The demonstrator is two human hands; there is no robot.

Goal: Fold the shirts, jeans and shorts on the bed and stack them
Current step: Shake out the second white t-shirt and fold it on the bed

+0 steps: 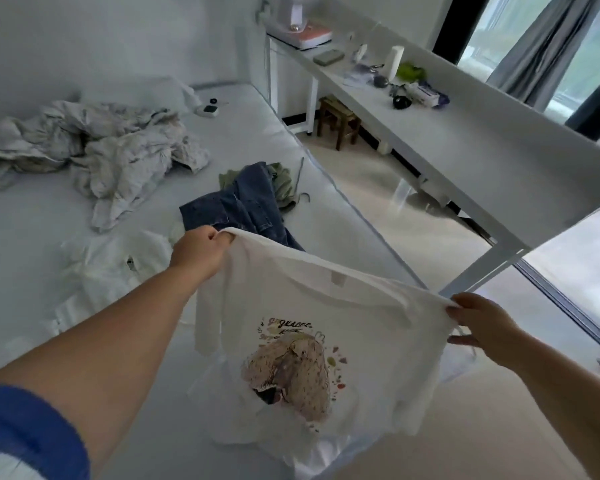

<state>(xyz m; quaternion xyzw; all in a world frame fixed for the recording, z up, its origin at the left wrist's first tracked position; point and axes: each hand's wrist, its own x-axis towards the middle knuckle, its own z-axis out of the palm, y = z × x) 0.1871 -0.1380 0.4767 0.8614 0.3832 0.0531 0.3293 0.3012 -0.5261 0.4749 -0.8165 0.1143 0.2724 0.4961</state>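
The white printed T-shirt [312,327] hangs in the air at the near right edge of the bed [25,244], stretched by its shoulders between both hands, print facing the wearer of the camera; its hem droops toward the bed edge and the floor. The step in hand looks like the spreading before the first fold; to do it well, keep the shoulder line taut and level, carry the shirt over a bare part of the mattress, lay it print-down and flat, smooth the body, then bring the sleeves in and fold hem to collar; the left sleeve dangles twisted beside the body and probably needs straightening first.

The left hand [201,251] reaches forward on a long, nearly straight arm, knuckles up, its grip pinching the far shoulder seam with fingers curled over the cloth; the right hand [482,327] sits nearer and lower to the right, wrist bent inward, its grip pinching the other shoulder between thumb and fingers, with at least one lower finger stretched out beneath; the shirt therefore slants, higher at the left.

Beyond, the blue jeans [246,206] lie crumpled near the right edge of the bed, on top of a green garment [284,181]; another white garment [118,268] lies rumpled under the left forearm; a creased bedsheet or quilt [97,147] is heaped toward the far left. No folded stack is visible, so the task seems near its start.
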